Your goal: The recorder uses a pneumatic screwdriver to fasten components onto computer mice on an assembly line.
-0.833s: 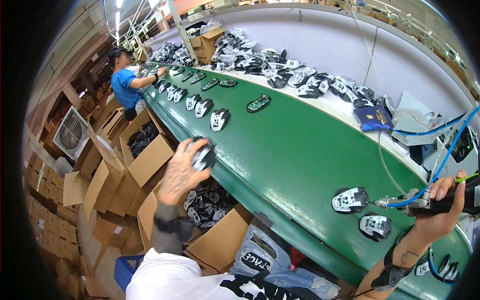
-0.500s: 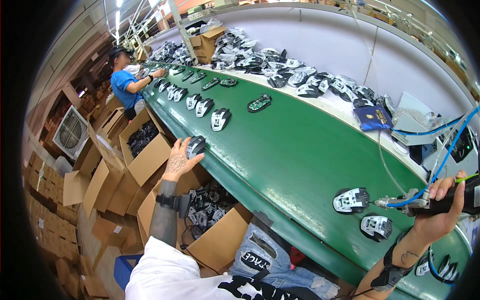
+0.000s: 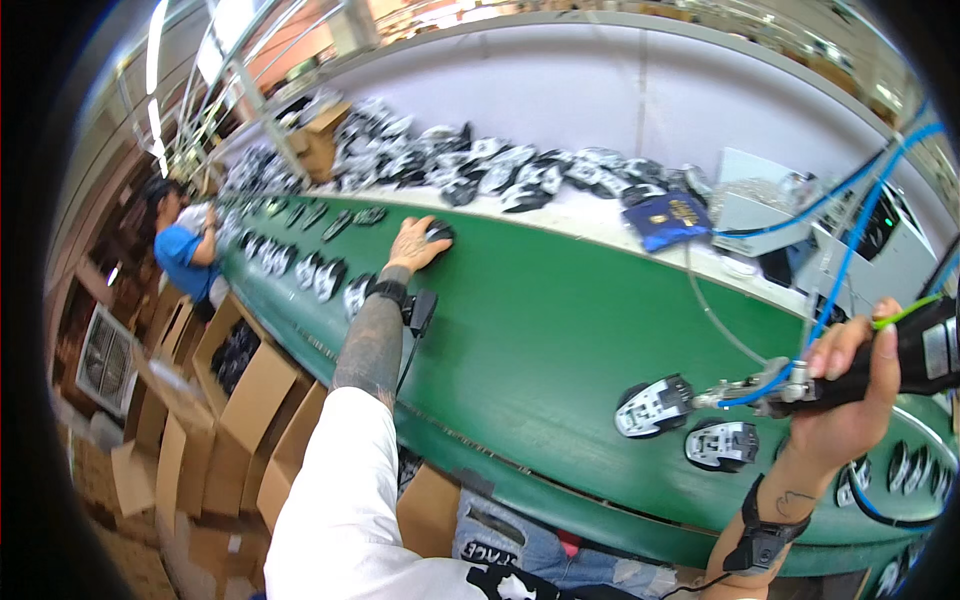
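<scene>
My left hand (image 3: 418, 243) is stretched far across the green conveyor belt (image 3: 530, 330), its fingers closed over a dark computer mouse shell (image 3: 439, 232) near the belt's far edge. My right hand (image 3: 840, 385) grips a black powered screwdriver (image 3: 900, 360) with blue hoses, held level. Its tip points at an upturned mouse (image 3: 652, 406) lying on the belt. A second upturned mouse (image 3: 722, 444) lies just below the tool.
A row of mice (image 3: 300, 265) runs along the belt toward a person in a blue top (image 3: 185, 250) at the far left. Heaps of mouse shells (image 3: 480, 165) cover the white shelf behind. Open cardboard boxes (image 3: 240, 390) stand on the floor at left. A dark blue pouch (image 3: 670, 215) lies on the shelf.
My left hand has risen from the boxes beside the belt, carrying a mouse, and reached across to the belt's far side. The right hand with the screwdriver has stayed put.
</scene>
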`<state>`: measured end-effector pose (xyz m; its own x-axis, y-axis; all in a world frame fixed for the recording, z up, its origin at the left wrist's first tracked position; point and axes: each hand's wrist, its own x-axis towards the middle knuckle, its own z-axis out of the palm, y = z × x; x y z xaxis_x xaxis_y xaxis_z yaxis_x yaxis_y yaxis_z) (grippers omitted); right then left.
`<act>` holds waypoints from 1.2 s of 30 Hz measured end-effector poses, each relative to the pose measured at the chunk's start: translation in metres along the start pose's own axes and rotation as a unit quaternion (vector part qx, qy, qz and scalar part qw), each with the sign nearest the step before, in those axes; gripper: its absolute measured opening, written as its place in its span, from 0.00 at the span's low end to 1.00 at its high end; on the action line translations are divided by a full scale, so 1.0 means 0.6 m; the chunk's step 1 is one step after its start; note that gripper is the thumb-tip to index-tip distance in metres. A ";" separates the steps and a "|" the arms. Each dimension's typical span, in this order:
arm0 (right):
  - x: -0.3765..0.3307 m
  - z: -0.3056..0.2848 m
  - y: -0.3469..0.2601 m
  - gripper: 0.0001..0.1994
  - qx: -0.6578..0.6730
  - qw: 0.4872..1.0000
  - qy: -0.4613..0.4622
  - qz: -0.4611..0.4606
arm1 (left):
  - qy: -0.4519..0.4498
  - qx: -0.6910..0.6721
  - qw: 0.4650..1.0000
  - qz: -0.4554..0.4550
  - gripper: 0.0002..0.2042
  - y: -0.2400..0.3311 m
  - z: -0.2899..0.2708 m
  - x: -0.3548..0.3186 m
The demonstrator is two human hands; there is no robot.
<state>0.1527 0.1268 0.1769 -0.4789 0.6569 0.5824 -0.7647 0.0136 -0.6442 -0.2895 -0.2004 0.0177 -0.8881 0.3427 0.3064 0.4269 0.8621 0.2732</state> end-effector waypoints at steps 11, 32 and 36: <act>0.004 0.004 0.004 0.12 -0.043 0.999 0.004 -0.010 | -0.081 -0.033 0.996 0.010 0.34 0.011 0.011 -0.052; -0.001 0.011 -0.007 0.07 0.028 0.999 0.024 -0.005 | -0.204 0.053 0.974 0.085 0.32 0.215 -0.015 -0.181; 0.002 0.010 -0.006 0.11 -0.015 0.999 0.032 -0.033 | -0.256 -0.241 0.932 0.091 0.30 0.300 -0.027 -0.214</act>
<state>0.1523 0.1233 0.1829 -0.3991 0.7010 0.5910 -0.7799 0.0794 -0.6208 -0.0960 -0.0954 0.0423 -0.7055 0.7067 -0.0532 0.4969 0.5467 0.6740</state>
